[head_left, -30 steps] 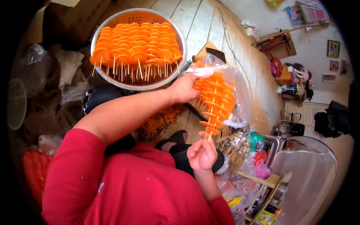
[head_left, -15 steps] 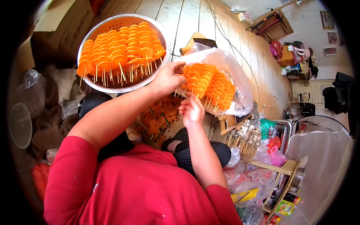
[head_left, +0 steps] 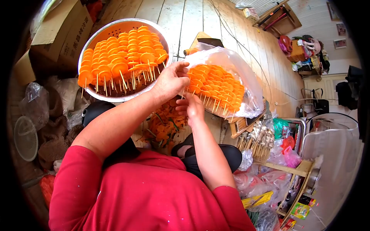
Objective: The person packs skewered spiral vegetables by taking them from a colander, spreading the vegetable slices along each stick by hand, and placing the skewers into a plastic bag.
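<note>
My left hand (head_left: pixel 171 82) is at the left end of a pile of orange slice skewers (head_left: pixel 217 86), which look like carrot. Its fingers are curled, and whatever they hold, if anything, is hidden. Just below it, my right hand (head_left: pixel 194 109) has loosely bent fingers spread apart near the stick ends, with no skewer clearly gripped. The pile lies on a clear plastic bag (head_left: pixel 252 90), sticks toward me. To the left, a metal colander (head_left: pixel 168 36) holds several rows of similar skewers (head_left: pixel 123 54).
Orange scraps (head_left: pixel 163 125) lie on the floor between my legs. A cardboard box (head_left: pixel 61 36) stands at the upper left. Right of my knee are mushroom-like skewers (head_left: pixel 256 140), a wooden shelf (head_left: pixel 296 169) and plastic bags. A cable (head_left: pixel 243 48) crosses the plank floor.
My right hand has let go of a skewer lying on top of the pile and moved left, its fingers loosening. My left hand stays nearly in place. The view has shifted slightly.
</note>
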Available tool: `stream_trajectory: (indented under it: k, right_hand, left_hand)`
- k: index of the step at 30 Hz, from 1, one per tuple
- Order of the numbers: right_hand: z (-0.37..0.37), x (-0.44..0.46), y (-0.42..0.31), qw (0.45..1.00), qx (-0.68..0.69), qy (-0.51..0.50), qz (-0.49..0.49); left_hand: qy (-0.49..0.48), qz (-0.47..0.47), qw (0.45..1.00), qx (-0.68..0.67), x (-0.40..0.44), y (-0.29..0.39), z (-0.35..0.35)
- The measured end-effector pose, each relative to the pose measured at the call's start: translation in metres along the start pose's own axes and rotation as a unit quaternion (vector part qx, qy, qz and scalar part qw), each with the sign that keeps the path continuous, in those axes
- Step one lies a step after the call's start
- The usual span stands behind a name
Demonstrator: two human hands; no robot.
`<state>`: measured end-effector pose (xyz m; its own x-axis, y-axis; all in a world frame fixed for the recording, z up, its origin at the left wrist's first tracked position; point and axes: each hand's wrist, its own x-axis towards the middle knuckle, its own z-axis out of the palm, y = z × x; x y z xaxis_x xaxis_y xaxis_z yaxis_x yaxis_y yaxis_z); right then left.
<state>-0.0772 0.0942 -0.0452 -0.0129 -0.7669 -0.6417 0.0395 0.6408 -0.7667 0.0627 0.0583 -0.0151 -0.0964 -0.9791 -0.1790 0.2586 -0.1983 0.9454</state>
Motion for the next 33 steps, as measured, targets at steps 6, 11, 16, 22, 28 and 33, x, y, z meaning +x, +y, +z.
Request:
stream_trajectory:
  k: [6, 11, 16, 22, 28, 33]
  right_hand:
    - [-0.01, 0.006, 0.004, 0.992, -0.107, 0.036, -0.058]
    - [-0.009, 0.008, -0.005, 0.994, -0.095, 0.019, -0.049]
    - [-0.004, 0.015, -0.004, 0.994, -0.107, 0.018, -0.019]
    - [-0.007, 0.018, 0.002, 0.995, -0.095, 0.021, 0.006]
    - [-0.007, -0.033, -0.03, 0.928, -0.372, 0.018, -0.031]
    - [0.029, -0.097, -0.099, 0.922, -0.233, 0.004, -0.308]
  left_hand:
    - [0.039, -0.005, 0.997, 0.06, 0.004, 0.0, 0.0]
    - [0.046, 0.01, 0.994, 0.095, 0.005, -0.001, 0.002]
    - [0.008, -0.038, 0.998, 0.044, 0.01, -0.008, 0.001]
    - [0.015, 0.022, 0.993, 0.114, 0.004, -0.002, -0.001]
    - [0.035, 0.072, 0.99, 0.119, 0.005, -0.009, -0.001]
    - [0.055, 0.064, 0.988, 0.126, 0.005, -0.01, 0.001]
